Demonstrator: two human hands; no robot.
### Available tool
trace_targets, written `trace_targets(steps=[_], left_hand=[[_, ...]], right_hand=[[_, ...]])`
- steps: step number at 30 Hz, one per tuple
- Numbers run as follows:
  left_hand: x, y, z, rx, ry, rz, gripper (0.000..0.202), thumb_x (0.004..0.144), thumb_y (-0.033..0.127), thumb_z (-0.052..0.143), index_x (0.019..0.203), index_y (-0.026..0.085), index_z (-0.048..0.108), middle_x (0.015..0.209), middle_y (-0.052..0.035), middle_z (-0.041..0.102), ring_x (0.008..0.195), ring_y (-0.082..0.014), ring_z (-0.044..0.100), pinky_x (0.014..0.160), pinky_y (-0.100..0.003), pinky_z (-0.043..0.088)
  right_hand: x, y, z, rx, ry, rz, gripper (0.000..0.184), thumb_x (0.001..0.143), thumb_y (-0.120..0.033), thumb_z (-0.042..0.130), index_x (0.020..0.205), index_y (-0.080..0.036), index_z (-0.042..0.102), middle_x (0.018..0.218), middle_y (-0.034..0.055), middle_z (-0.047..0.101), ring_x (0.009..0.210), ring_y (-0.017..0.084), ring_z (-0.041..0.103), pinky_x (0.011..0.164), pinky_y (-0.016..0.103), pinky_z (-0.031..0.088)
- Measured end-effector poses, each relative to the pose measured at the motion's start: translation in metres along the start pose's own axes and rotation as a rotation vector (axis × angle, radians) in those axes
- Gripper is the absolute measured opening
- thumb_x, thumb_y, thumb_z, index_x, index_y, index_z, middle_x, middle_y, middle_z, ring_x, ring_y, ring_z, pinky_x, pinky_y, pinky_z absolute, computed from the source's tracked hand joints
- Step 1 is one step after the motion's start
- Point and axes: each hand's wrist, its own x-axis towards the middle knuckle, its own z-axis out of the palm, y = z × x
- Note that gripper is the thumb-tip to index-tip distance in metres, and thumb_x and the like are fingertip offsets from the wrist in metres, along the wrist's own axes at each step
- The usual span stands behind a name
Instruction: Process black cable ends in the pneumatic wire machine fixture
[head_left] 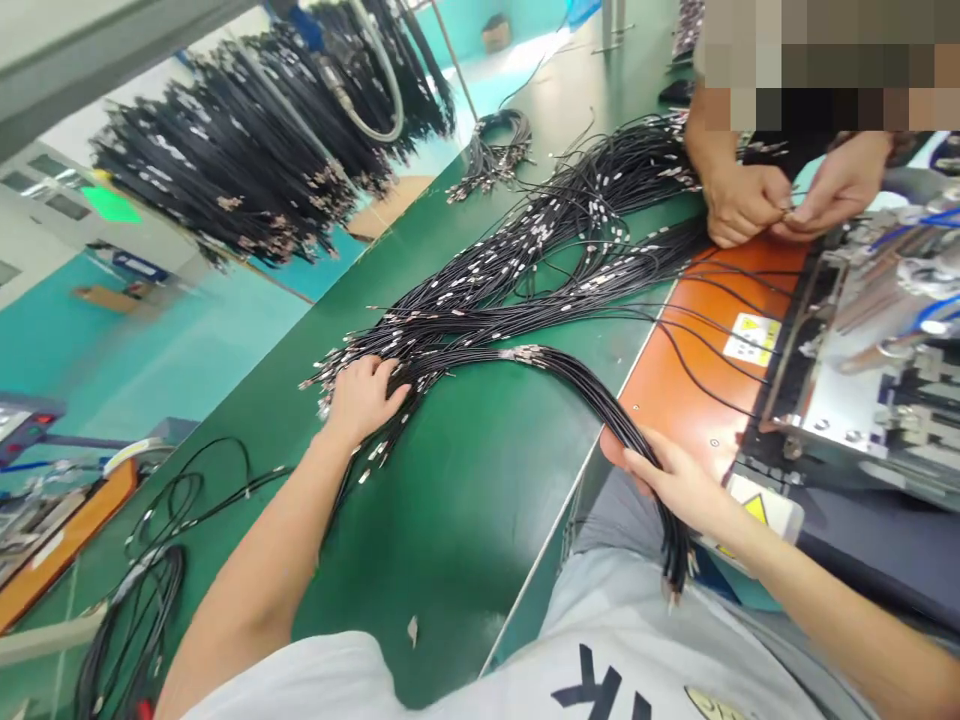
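Observation:
A bundle of black cables [577,370] arcs over the green table, bound near its middle by a pale wrap. My right hand [675,475] is closed around its near end, whose tips hang past the table edge by my shirt. At the far left end of the cables, my left hand [364,400] rests with fingers curled over the cable ends; what lies under the palm is hidden. Just beyond lies a larger pile of black cables [487,270] with white tags, stretching toward the upper right.
A co-worker's hands [787,200] pinch something small above an orange machine plate [697,350] at right. More cables [247,140] hang from a rack at upper left. A coil [499,145] lies at the back, and looped cables [135,610] lie lower left.

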Motion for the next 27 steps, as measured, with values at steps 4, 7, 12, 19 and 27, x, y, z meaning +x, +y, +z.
trace_targets(steps=[4, 7, 12, 19, 27], left_hand=[[0.026, 0.163, -0.011, -0.344, 0.013, 0.57, 0.04, 0.101, 0.04, 0.038, 0.136, 0.027, 0.051, 0.137, -0.0082, 0.055, 0.131, -0.0255, 0.049, 0.113, -0.044, 0.039], [0.031, 0.275, -0.019, -0.523, -0.123, 0.998, 0.037, 0.103, 0.036, 0.036, 0.136, 0.03, 0.053, 0.141, -0.0067, 0.054, 0.136, -0.0231, 0.045, 0.114, -0.042, 0.035], [0.053, 0.346, -0.02, -0.569, -0.434, 1.264, 0.028, 0.101, 0.033, 0.044, 0.11, 0.021, 0.067, 0.109, -0.009, 0.065, 0.107, -0.0218, 0.058, 0.098, -0.038, 0.043], [0.068, 0.36, -0.023, -0.83, -0.758, 1.084, 0.013, 0.09, 0.023, 0.061, 0.091, 0.019, 0.073, 0.091, -0.0037, 0.067, 0.085, -0.0154, 0.063, 0.079, -0.027, 0.049], [0.046, 0.381, -0.03, -0.801, -0.519, 1.264, 0.022, 0.097, 0.028, 0.056, 0.108, 0.021, 0.074, 0.103, -0.0076, 0.069, 0.097, -0.0181, 0.063, 0.088, -0.032, 0.05]], right_hand=[[0.005, 0.001, -0.006, -0.21, 0.146, -0.164, 0.047, 0.098, -0.046, 0.048, 0.137, -0.019, 0.054, 0.106, 0.01, 0.069, 0.095, 0.026, 0.066, 0.089, 0.044, 0.053], [-0.021, 0.005, -0.032, -0.323, 0.343, -0.312, 0.044, 0.1, -0.041, 0.045, 0.14, -0.022, 0.053, 0.139, 0.0125, 0.058, 0.131, 0.03, 0.053, 0.113, 0.05, 0.039], [-0.091, 0.024, -0.069, -0.263, 0.432, -0.157, 0.034, 0.101, -0.041, 0.046, 0.129, -0.029, 0.06, 0.131, 0.0076, 0.063, 0.121, 0.027, 0.061, 0.104, 0.046, 0.05], [-0.116, 0.038, -0.056, -0.238, 0.378, -0.147, 0.033, 0.101, -0.027, 0.044, 0.131, -0.028, 0.056, 0.123, 0.0078, 0.066, 0.111, 0.024, 0.066, 0.095, 0.043, 0.055], [-0.121, 0.053, -0.064, -0.107, 0.391, -0.15, 0.041, 0.097, -0.021, 0.052, 0.138, -0.027, 0.051, 0.124, 0.0079, 0.067, 0.105, 0.02, 0.068, 0.093, 0.041, 0.057]])
